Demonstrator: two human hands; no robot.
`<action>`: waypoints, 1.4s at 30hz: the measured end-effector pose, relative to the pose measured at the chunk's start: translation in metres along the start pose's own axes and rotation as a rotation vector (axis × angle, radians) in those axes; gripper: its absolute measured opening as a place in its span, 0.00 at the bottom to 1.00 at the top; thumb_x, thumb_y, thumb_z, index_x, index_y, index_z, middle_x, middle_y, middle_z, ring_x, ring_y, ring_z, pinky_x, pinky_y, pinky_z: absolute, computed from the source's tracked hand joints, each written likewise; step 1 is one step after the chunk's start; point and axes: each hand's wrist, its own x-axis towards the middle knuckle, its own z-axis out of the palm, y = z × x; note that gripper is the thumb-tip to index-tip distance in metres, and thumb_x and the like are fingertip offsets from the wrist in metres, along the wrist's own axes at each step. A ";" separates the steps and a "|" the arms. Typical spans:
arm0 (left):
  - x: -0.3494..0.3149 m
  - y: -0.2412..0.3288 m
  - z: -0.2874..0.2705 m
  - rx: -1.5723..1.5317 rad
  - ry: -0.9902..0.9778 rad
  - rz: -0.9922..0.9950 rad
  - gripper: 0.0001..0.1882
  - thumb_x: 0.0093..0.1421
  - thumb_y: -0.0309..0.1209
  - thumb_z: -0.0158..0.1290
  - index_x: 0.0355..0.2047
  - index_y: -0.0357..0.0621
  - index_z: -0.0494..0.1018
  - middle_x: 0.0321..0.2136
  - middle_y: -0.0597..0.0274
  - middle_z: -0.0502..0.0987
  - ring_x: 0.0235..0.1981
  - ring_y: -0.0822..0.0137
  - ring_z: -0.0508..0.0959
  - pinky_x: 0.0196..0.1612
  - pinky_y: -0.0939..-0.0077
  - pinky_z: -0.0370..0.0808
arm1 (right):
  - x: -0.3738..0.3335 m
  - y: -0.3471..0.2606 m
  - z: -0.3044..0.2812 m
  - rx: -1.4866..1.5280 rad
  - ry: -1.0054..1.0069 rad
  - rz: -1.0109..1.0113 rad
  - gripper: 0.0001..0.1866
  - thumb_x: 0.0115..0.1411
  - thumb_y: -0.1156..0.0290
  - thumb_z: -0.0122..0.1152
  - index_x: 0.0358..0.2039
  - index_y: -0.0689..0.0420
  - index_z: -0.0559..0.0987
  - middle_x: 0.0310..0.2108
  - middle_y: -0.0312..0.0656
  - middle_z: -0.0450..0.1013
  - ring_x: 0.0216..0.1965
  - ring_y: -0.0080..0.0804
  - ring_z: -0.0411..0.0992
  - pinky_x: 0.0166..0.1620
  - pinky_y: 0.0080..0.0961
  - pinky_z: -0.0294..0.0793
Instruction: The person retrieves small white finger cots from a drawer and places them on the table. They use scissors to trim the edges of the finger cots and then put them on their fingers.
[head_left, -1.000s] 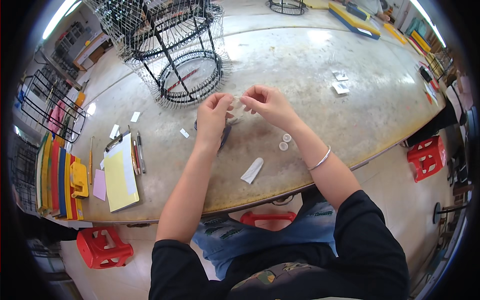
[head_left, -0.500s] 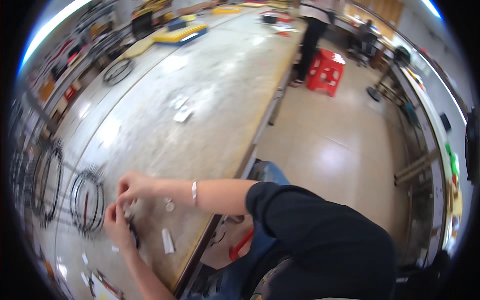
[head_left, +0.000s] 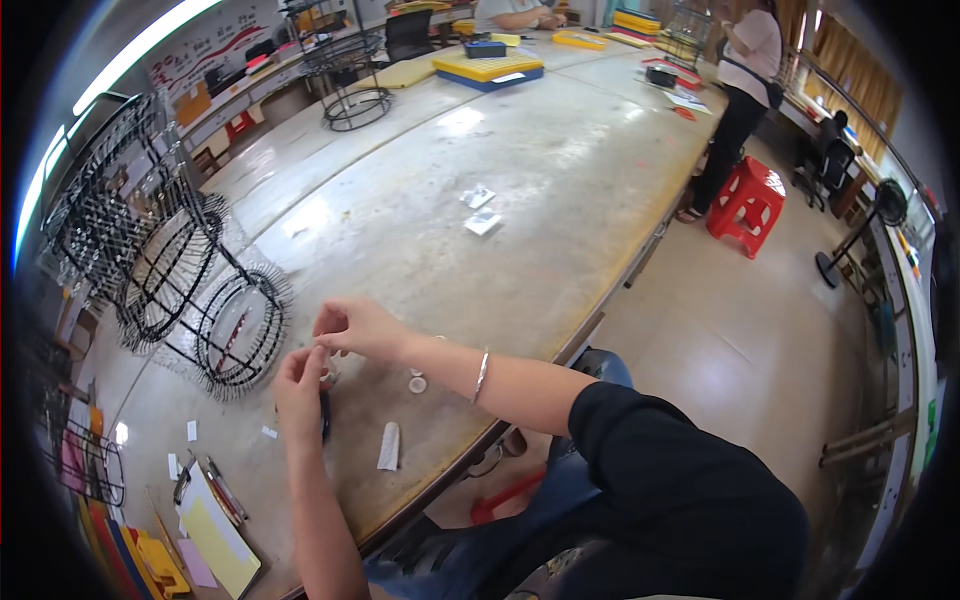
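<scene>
Both hands meet above the near left part of the table, fingertips touching. My left hand (head_left: pixel 298 395) is closed in a pinch, and my right hand (head_left: pixel 362 330), a silvery bracelet on its wrist, pinches from above. Whatever sits between the fingertips is too small to make out. Just beside the left hand, partly hidden by it, lies a dark curved object (head_left: pixel 325 414). Small round whitish pieces (head_left: pixel 417 384) rest to the right of the hands. Nearer the table edge is a white strip (head_left: pixel 389 446).
Black wire racks (head_left: pixel 235 325) hung with many small items stand left of my hands. A clipboard with yellow paper (head_left: pixel 222 530) and pens lies near left. Small white packets (head_left: pixel 482 222) lie mid-table. Beyond are a yellow-and-blue tray (head_left: pixel 488 70), a red stool (head_left: pixel 748 205) and a standing person (head_left: pixel 745 90).
The view has turned left, so the table and racks appear farther right and more of the racks shows. My hands stay together, still pinching.
</scene>
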 end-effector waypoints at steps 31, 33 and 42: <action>-0.008 0.003 0.012 0.383 0.194 0.347 0.05 0.55 0.24 0.54 0.29 0.36 0.70 0.29 0.60 0.69 0.26 0.70 0.72 0.31 0.77 0.70 | -0.004 0.002 0.002 -0.041 0.035 0.076 0.07 0.50 0.73 0.63 0.28 0.62 0.78 0.25 0.37 0.75 0.27 0.20 0.72 0.29 0.19 0.72; -0.008 0.002 0.011 0.406 0.185 0.345 0.05 0.55 0.24 0.54 0.29 0.36 0.70 0.29 0.60 0.69 0.26 0.70 0.72 0.31 0.77 0.70 | -0.002 0.002 0.003 -0.035 0.008 0.099 0.07 0.49 0.72 0.63 0.28 0.62 0.77 0.25 0.37 0.75 0.27 0.20 0.72 0.29 0.19 0.72; -0.008 0.000 0.012 0.411 0.219 0.434 0.05 0.56 0.25 0.52 0.29 0.37 0.68 0.30 0.61 0.67 0.27 0.70 0.70 0.31 0.77 0.69 | -0.004 0.006 0.005 -0.263 -0.007 -0.051 0.08 0.47 0.73 0.63 0.27 0.61 0.77 0.24 0.40 0.75 0.27 0.24 0.74 0.33 0.20 0.74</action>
